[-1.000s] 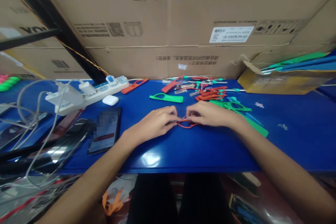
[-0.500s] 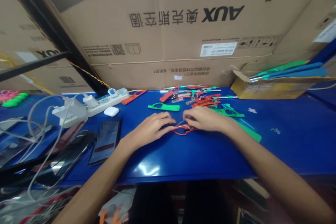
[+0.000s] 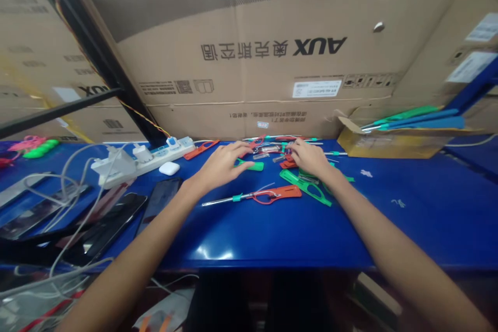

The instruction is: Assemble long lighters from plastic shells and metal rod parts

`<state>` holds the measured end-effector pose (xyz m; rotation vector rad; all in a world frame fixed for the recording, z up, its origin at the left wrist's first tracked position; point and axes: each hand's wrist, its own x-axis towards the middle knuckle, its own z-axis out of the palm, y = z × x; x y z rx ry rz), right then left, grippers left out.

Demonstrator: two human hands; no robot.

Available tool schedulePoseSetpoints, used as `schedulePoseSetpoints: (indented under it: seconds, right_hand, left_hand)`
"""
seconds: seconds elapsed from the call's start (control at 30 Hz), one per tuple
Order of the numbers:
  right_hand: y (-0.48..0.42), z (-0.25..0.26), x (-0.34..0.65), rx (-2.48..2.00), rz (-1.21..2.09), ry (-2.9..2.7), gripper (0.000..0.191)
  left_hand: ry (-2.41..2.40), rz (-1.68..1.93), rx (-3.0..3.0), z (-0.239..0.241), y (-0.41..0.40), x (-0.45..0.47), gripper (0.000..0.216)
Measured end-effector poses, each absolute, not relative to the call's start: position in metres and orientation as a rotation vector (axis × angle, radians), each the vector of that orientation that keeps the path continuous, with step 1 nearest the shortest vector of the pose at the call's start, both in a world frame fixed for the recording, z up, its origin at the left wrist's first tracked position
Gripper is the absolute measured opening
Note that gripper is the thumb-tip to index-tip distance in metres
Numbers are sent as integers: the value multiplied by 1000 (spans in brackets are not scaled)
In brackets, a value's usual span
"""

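Note:
A red plastic handle piece (image 3: 277, 194) with a teal-tipped metal rod (image 3: 221, 200) lies free on the blue table (image 3: 272, 233), between my forearms. My left hand (image 3: 222, 163) reaches to the back with its fingers stretched out, resting over a green handle piece (image 3: 253, 166). My right hand (image 3: 308, 158) sits on the pile of red and green pieces (image 3: 286, 146) by the cardboard wall, its fingers curled down into the pile. What they pinch is hidden. Another green piece (image 3: 305, 184) lies under my right wrist.
A white power strip (image 3: 155, 154) with chargers, a white earbud case (image 3: 169, 168), phones (image 3: 157, 199) and loose cables crowd the left. Cardboard boxes (image 3: 272, 62) wall the back. An open carton (image 3: 392, 142) of long teal and blue tools stands at the right.
Both hands let go of the red piece near the table's middle and moved back to the pile; the red piece with its rod now lies alone. The camera tilted upward.

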<state>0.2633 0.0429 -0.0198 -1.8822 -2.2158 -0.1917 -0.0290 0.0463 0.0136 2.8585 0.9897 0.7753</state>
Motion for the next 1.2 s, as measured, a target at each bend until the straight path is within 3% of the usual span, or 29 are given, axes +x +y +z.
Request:
schedulePoseSetpoints:
  seconds: [0.37,0.6,0.93,1.2]
  right_hand:
    - [68,-35,255,-1938,-158,-2059,23]
    - [68,-35,252,-1940,-76,-1947,16]
    - [70,-32,253,-1925,2,-1891,14]
    - [75,-38,255,-1806,66,-1900,24]
  left_hand:
    - [992,823,2996,-15,47,-20,25]
    - [878,843,2960,-8,30,-11,24]
    - [854,810,2944,-9,31,-12,21]
    - [866,794,2906,-6,31,-11,21]
